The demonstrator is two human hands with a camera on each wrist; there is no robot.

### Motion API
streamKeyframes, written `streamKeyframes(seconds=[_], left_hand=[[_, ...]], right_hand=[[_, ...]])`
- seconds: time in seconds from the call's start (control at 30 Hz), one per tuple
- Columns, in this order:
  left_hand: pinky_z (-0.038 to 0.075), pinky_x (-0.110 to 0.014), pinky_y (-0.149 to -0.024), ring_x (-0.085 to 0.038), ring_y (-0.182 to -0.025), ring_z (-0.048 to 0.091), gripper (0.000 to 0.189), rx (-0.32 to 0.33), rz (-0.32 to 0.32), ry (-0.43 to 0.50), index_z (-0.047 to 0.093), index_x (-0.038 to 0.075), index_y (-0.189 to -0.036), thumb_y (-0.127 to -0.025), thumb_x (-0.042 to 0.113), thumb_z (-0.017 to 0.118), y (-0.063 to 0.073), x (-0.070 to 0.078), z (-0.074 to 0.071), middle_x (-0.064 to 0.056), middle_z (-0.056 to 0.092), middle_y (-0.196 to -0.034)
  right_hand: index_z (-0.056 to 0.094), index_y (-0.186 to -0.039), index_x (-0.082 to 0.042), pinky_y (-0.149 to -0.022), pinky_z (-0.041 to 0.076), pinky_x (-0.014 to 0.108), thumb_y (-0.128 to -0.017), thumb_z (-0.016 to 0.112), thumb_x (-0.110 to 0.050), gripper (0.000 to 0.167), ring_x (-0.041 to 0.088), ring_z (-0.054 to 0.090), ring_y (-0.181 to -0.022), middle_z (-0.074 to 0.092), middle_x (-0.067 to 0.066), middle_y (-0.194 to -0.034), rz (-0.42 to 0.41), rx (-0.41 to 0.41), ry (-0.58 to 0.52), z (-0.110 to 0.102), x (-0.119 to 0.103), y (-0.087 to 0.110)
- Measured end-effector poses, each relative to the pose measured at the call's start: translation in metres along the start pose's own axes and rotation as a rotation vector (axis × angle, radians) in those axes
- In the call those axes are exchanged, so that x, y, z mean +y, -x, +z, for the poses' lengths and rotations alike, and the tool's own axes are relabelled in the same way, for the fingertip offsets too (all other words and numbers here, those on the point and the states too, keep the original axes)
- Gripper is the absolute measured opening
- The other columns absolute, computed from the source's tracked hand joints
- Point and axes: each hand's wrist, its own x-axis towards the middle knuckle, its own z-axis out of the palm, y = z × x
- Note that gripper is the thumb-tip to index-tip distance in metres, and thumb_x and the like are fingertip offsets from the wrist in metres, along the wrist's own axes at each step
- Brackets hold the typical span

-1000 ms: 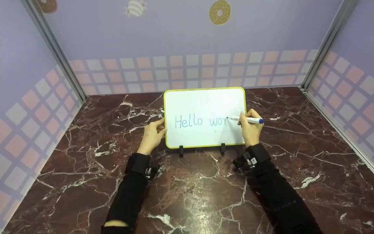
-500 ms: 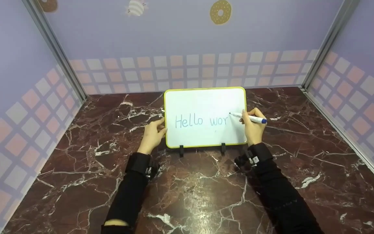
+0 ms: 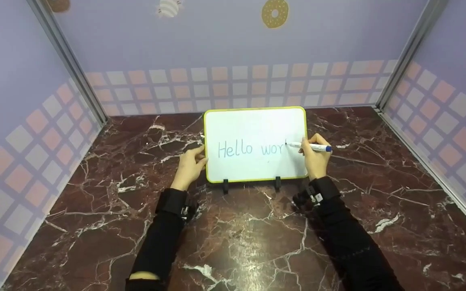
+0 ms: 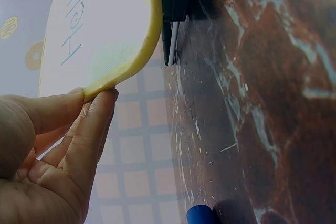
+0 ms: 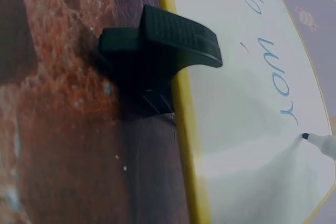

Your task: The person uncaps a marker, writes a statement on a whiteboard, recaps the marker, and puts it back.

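The marker is in the right hand, its dark tip at the whiteboard, just beside the blue letters "Hello wor". I judge it light and stiff, with a smooth barrel that could turn a little; the best hold is close to the tip, where the fingers are pinching it now. How the other fingers of this hand lie, I cannot tell well.

The whiteboard looks thin, rigid and not heavy, with a slippery face, so I would take it by the yellow frame. There the left hand is pinching the edge between thumb and fingers. Black clips hold the bottom edge above the marbled surface, which seems smooth enough for sliding. Near the left hand's view lies a blue object, partly cut off.
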Motion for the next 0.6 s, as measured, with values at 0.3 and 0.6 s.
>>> streamKeyframes(seconds=[0.3,0.6], left_hand=[[0.061,-0.036,-0.088,-0.036,-0.103,0.069,0.05,-0.009,0.008,0.009,0.047,0.0,-0.145,-0.097,-0.002,0.058,0.0,-0.001,0.0,-0.027,0.067,-0.114],[0.061,-0.036,-0.089,-0.034,-0.107,0.068,0.051,-0.027,-0.012,0.007,0.045,0.002,-0.147,-0.098,-0.001,0.057,0.001,0.0,-0.002,-0.026,0.066,-0.118]], right_hand=[[0.038,-0.058,0.005,-0.042,0.037,0.014,-0.084,0.055,0.012,0.031,0.011,0.051,-0.043,0.047,-0.003,-0.047,0.073,-0.07,0.12,-0.005,-0.011,-0.003],[0.037,-0.055,-0.007,-0.039,0.038,0.015,-0.082,0.053,0.012,0.036,0.007,0.049,-0.04,0.044,-0.007,-0.045,0.112,-0.049,0.069,-0.012,-0.01,-0.01]])
